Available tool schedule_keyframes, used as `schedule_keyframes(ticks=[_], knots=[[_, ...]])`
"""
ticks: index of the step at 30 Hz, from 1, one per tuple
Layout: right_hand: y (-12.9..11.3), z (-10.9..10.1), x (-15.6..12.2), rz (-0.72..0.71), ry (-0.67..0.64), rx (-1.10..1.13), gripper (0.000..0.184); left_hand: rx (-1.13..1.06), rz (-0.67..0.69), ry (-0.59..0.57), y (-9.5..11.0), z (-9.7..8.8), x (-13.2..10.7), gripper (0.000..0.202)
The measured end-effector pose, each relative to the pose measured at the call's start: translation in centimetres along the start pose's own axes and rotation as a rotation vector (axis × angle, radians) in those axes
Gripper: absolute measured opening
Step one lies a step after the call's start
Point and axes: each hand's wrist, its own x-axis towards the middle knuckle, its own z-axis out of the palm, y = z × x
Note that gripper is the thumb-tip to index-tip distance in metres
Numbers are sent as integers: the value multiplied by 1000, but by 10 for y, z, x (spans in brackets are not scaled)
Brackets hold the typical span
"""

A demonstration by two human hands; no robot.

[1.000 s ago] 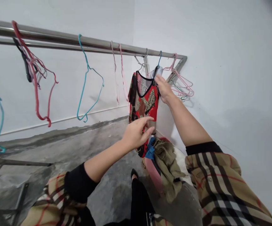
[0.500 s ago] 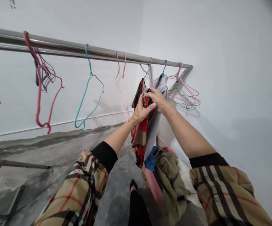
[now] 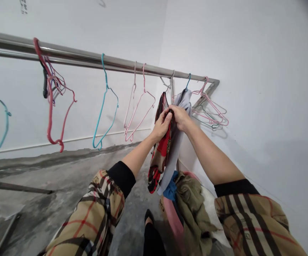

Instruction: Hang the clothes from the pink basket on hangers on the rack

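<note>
A red, black and tan patterned garment [image 3: 161, 151] hangs from a hanger on the metal rail [image 3: 121, 65]. My left hand [image 3: 161, 127] pinches its upper edge between thumb and fingers. Close against it, my right hand [image 3: 179, 116] grips the same edge, with the fingertips of both hands nearly meeting. Part of the hanger inside the garment is hidden behind my fingers. Just to the right, a light grey garment [image 3: 172, 160] hangs on a blue hanger [image 3: 188, 81], partly behind my right hand.
Left along the rail hang a red hanger [image 3: 49, 113], a blue hanger [image 3: 100, 115] and pink hangers [image 3: 143, 94]. More pink and green hangers [image 3: 209, 103] hang at the rail's right end. Below, an olive garment [image 3: 192, 199] and a blue cloth [image 3: 171, 188] lie heaped beside the wall.
My fingers have closed together on the patterned garment's edge; half a second ago they were more spread. The pink hangers on the rail have swung and now face more broadly.
</note>
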Motion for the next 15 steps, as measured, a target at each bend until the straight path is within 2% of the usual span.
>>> schedule_keyframes(ticks=[4, 7, 11, 15], knots=[[4, -4, 1, 42, -57, -13, 18, 124, 40, 45, -6, -6, 3, 56], [9, -5, 3, 19, -51, -41, 18, 305, 53, 109, -3, -9, -2, 49], [8, 1, 2, -29, 38, -74, 15, 638, -44, 178, 16, -7, -19, 32], [-5, 7, -5, -99, 75, -83, 10, 807, 81, 184, 36, -3, -40, 25]])
